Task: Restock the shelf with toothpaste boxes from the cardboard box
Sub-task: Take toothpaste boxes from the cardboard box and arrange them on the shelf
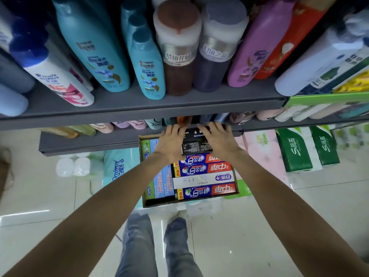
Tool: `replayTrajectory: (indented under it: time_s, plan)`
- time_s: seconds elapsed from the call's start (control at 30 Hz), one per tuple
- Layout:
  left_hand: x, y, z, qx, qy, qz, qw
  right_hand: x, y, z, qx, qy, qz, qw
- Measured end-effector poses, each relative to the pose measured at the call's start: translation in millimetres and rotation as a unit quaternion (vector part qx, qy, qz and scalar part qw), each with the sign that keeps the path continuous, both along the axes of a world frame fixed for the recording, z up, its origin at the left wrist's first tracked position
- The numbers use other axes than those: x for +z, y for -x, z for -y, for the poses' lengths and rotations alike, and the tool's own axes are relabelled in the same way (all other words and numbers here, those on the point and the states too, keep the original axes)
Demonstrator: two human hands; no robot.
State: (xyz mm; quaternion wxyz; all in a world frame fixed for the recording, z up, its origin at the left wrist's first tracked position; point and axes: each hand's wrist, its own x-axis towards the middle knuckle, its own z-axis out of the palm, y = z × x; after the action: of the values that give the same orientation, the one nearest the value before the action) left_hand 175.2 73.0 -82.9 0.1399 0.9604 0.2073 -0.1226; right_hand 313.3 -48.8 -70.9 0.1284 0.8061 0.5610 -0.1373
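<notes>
Holding a black toothpaste box [196, 143] at each end, the left hand [169, 143] and right hand [218, 139] had fingers curled round it, right at the lower shelf [89, 140] edge. Below sat the cardboard box [235, 183], packed with more toothpaste boxes [201, 169].

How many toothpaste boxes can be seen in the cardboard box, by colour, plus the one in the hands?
Red and blue boxes: 3
White box with purple mark: 1
Light blue boxes: 2
Green box: 1
Black box, held by both hands: 1
Total: 8; more may lie hidden beneath.
</notes>
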Motion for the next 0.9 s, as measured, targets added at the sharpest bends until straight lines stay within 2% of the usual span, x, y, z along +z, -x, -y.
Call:
replayTrajectory:
  time_s: [0.1, 0.2, 0.27, 0.3, 0.33, 0.37, 0.43, 0.47, 0.5, 0.63, 0.77, 0.9]
  plan:
    - [28, 20, -5, -0.016, 0.010, 0.019, 1.000, 22, 13, 13, 0.029, -0.083, 0.000, 0.996]
    - [65, 49, 0, -0.022, 0.058, 0.048, 0.997, 56, 28, 38, 0.048, -0.191, -0.033, 0.980]
    - [84, 71, 12, 0.043, 0.142, 0.041, 0.988, 74, 43, 61, -0.017, -0.285, -0.062, 0.956]
    - [91, 81, 19, 0.094, 0.205, 0.033, 0.974, 80, 52, 73, -0.092, -0.334, -0.094, 0.933]
    - [98, 90, 26, 0.139, 0.272, 0.031, 0.952, 88, 64, 84, -0.188, -0.374, -0.163, 0.893]
    - [102, 98, 33, 0.175, 0.330, 0.040, 0.927, 98, 77, 91, -0.292, -0.398, -0.265, 0.828]
    - [112, 107, 44, 0.226, 0.410, 0.054, 0.882, 118, 104, 94, -0.447, -0.391, -0.490, 0.638]
    - [118, 110, 49, 0.242, 0.437, 0.055, 0.864, 123, 116, 92, -0.478, -0.367, -0.560, 0.568]
    - [123, 113, 54, 0.248, 0.460, 0.057, 0.851, 126, 128, 89, -0.484, -0.352, -0.590, 0.542]
    - [141, 124, 72, 0.231, 0.503, 0.101, 0.827, 133, 161, 79, -0.463, -0.383, -0.579, 0.551]
    - [161, 135, 82, 0.268, 0.510, 0.161, 0.801, 153, 175, 75, -0.440, -0.426, -0.554, 0.564]
    - [177, 141, 83, 0.307, 0.535, 0.208, 0.759, 173, 190, 78, -0.425, -0.454, -0.528, 0.579]
